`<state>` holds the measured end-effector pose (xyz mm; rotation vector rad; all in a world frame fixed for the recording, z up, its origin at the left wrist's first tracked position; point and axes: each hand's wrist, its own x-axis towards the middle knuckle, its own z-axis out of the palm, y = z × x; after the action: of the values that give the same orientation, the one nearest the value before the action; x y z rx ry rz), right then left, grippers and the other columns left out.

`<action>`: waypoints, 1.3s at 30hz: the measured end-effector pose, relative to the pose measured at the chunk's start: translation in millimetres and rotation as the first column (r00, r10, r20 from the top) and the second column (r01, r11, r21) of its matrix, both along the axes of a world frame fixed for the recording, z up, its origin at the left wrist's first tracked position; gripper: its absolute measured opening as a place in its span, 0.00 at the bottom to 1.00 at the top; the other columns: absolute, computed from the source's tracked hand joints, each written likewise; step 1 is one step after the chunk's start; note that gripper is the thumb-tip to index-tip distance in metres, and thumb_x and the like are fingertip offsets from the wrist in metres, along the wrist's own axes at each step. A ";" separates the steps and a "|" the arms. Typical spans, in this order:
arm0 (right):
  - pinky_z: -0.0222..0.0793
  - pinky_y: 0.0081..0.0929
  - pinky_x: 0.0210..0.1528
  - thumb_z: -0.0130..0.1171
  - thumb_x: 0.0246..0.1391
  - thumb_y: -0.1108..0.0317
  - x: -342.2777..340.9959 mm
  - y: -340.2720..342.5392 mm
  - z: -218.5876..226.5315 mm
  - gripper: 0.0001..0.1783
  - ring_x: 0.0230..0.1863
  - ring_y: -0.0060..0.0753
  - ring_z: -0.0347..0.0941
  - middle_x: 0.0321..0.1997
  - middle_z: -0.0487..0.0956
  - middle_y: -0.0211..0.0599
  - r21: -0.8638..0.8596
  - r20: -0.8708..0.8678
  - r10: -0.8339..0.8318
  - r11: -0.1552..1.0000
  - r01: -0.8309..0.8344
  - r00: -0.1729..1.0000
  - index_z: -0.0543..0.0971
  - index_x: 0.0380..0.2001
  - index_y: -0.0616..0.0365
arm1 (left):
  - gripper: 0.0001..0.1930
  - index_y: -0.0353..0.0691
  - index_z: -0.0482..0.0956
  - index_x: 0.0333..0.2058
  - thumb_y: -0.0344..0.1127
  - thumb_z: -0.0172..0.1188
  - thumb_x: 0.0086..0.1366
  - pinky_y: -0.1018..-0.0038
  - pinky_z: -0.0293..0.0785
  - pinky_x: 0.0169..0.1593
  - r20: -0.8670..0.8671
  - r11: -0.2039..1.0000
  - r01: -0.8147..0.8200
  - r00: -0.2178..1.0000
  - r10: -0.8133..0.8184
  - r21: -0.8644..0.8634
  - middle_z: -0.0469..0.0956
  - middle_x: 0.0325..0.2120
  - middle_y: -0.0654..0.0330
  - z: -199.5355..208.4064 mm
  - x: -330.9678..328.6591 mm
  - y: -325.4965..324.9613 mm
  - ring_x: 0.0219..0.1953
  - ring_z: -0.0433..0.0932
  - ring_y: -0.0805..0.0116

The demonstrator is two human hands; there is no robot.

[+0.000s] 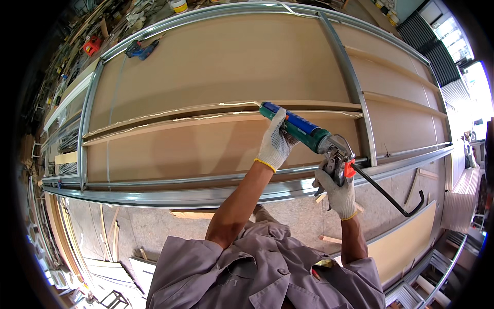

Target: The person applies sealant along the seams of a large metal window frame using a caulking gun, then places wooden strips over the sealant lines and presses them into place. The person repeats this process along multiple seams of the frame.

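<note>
A caulking gun [301, 129] with a green barrel and blue cartridge lies across both my gloved hands. My left hand [275, 143] closes around the barrel near its front. Around the handle and trigger, my right hand [337, 191] is wrapped; the black hooked rod [391, 190] sticks out behind it to the right. The front end sits over two long wooden strips [206, 114]. Pale beads of adhesive run along their top edges, from the left end toward the gun. The nozzle tip is too small to make out.
A metal frame [154, 196] surrounds a brown board [221, 56], with a metal crossbar [350, 82] at the right. On the far left corner rests a blue power drill [141, 50]. Wood offcuts [193, 214] lie on the floor near me. A red toolbox-like object [92, 45] stands beyond the frame.
</note>
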<state>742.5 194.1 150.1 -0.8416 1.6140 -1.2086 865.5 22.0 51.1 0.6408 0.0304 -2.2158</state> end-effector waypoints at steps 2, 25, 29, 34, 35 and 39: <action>0.69 0.19 0.29 0.64 0.63 0.74 -8.3 3.2 -0.5 0.06 0.28 0.17 0.75 0.27 0.79 0.26 -0.009 0.006 -0.001 1.000 0.001 1.000 0.77 0.41 0.58 | 0.24 0.42 0.72 0.56 0.47 0.70 0.70 0.57 0.86 0.57 0.001 1.000 0.009 1.000 -0.009 -0.002 0.81 0.48 0.53 1.8 -8.2 1.7 0.50 0.84 0.55; 0.76 0.27 0.51 0.62 0.66 0.75 -53.2 32.8 4.9 0.14 0.49 0.24 0.78 0.47 0.81 0.29 -0.123 0.086 0.007 0.992 0.004 0.996 0.77 0.54 0.58 | 0.28 0.41 0.73 0.56 0.49 0.73 0.67 0.60 0.86 0.57 -0.041 0.992 0.122 0.992 -0.122 0.011 0.80 0.47 0.53 1.3 -60.5 16.4 0.50 0.84 0.56; 0.77 0.28 0.50 0.61 0.66 0.76 -61.6 38.8 -12.7 0.13 0.47 0.26 0.80 0.43 0.81 0.31 -0.130 0.071 0.014 0.991 -0.005 0.997 0.77 0.52 0.59 | 0.29 0.40 0.71 0.58 0.48 0.73 0.67 0.58 0.86 0.58 -0.031 0.990 0.141 0.989 -0.142 -0.017 0.78 0.50 0.50 -10.3 -66.7 15.4 0.53 0.82 0.54; 0.79 0.27 0.42 0.61 0.64 0.77 -62.5 31.3 -3.0 0.03 0.37 0.23 0.80 0.33 0.81 0.31 -0.096 0.039 -0.028 0.995 0.031 0.999 0.78 0.40 0.61 | 0.33 0.37 0.67 0.60 0.45 0.75 0.66 0.56 0.87 0.59 -0.049 0.987 0.162 0.986 -0.162 0.004 0.76 0.52 0.49 -10.9 -76.4 16.9 0.55 0.81 0.51; 0.79 0.26 0.42 0.61 0.64 0.76 -65.6 32.3 -4.1 0.03 0.37 0.23 0.80 0.33 0.81 0.31 -0.084 0.039 -0.040 0.996 0.044 0.998 0.78 0.40 0.61 | 0.33 0.37 0.67 0.60 0.45 0.75 0.66 0.56 0.87 0.59 -0.037 0.986 0.166 0.986 -0.166 0.005 0.76 0.52 0.49 -11.4 -79.5 17.5 0.54 0.81 0.52; 0.77 0.25 0.40 0.63 0.63 0.76 -88.3 38.3 -4.9 0.05 0.36 0.22 0.79 0.33 0.81 0.30 -0.066 0.017 -0.038 0.997 0.039 0.999 0.78 0.40 0.60 | 0.33 0.37 0.67 0.61 0.46 0.74 0.66 0.57 0.87 0.58 -0.044 0.989 0.149 0.988 -0.149 -0.008 0.76 0.52 0.49 -9.5 -102.2 23.2 0.54 0.81 0.53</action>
<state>654.2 232.5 145.2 -0.8440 1.5910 -1.2991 763.2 45.2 41.6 0.6080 -0.0005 -2.3738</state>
